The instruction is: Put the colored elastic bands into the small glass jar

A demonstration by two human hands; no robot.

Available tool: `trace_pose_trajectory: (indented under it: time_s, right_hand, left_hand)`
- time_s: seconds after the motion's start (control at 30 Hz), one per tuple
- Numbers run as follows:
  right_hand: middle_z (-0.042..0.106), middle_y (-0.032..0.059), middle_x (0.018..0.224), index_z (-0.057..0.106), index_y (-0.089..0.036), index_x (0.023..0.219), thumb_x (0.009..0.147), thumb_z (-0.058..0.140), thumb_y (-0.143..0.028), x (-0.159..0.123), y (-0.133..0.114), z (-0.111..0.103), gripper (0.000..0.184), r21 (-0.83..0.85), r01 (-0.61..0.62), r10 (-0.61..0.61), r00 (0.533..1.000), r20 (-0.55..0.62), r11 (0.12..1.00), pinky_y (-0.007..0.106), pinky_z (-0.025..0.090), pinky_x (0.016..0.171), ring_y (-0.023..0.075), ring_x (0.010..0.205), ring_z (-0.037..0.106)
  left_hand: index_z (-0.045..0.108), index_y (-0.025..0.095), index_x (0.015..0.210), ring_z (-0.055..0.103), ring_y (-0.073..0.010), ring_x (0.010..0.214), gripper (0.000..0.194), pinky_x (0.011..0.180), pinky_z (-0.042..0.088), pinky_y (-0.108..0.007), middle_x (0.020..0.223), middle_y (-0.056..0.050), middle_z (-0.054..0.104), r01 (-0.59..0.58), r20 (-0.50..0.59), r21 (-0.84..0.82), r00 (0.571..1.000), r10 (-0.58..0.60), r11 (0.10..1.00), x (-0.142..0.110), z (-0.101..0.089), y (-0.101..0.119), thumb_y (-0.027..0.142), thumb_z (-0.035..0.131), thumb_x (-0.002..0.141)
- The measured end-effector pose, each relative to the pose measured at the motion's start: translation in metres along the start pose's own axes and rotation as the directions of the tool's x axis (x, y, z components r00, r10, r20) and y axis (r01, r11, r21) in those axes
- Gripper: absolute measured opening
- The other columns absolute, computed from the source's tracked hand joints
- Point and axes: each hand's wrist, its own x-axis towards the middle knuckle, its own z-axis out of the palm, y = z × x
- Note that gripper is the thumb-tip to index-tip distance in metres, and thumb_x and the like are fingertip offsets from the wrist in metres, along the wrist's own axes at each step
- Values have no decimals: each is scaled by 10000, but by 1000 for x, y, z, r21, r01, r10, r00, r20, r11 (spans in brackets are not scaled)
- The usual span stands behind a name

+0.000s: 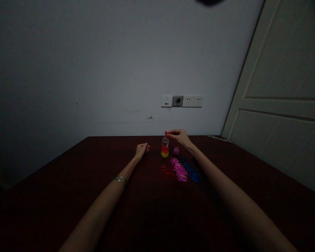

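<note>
A small clear jar [165,147] stands upright on the dark wooden table [94,182], holding yellow pieces under red ones. My right hand [179,136] hovers just above the jar's mouth, fingers pinched on a small red piece [166,133]. To the left of the jar, my left hand [141,149] rests on the table with its fingers curled loosely and nothing visible in it. In front of the jar lie a few red pieces [166,170], a pink pile [180,169] and a blue pile [193,172]. A small pink lid-like object [176,151] sits right of the jar.
A white wall rises behind the table, with a row of sockets [182,101] above the jar. A pale door [283,98] stands at the right. A metal bracelet [120,180] is on my left wrist. The room is dim.
</note>
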Motion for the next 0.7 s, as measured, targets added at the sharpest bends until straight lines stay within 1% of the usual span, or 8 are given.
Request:
trace_pose_trajectory:
  time_s: [0.13,0.27,0.47,0.7]
  right_hand:
    - [688,66,748,673,-114,756,597,665,-316,10,6,9,257,32,1,-1,1000,-27,999,279,473,647,165,691,609]
    - [684,76,745,670,-98,775,612,659,-312,14,11,13,270,67,17,-15,999,-35,998,268,468,626,155,663,605]
    - [681,83,754,669,-97,783,616,660,-323,16,17,15,281,48,14,-11,998,-59,999,269,468,628,158,670,603]
    - [683,73,733,668,-102,781,616,656,-314,14,24,18,269,53,7,-5,999,-38,999,263,460,613,153,650,604]
  left_hand:
    - [599,125,588,435,-91,447,337,465,312,-205,472,-10,507,-5,-1,-4,1000,5,1000,-1,-1,0,413,472,708]
    - [601,121,592,434,-88,444,325,465,311,-204,473,-9,510,-4,1,-15,1000,4,1000,0,0,-1,390,471,719]
    - [601,118,585,432,-86,440,325,464,309,-204,467,-8,507,-8,21,-22,1000,8,1000,0,0,-1,374,462,730]
    - [603,112,597,434,-85,440,334,462,310,-204,472,-10,513,-7,20,-7,1000,7,1000,-1,-1,0,390,468,723]
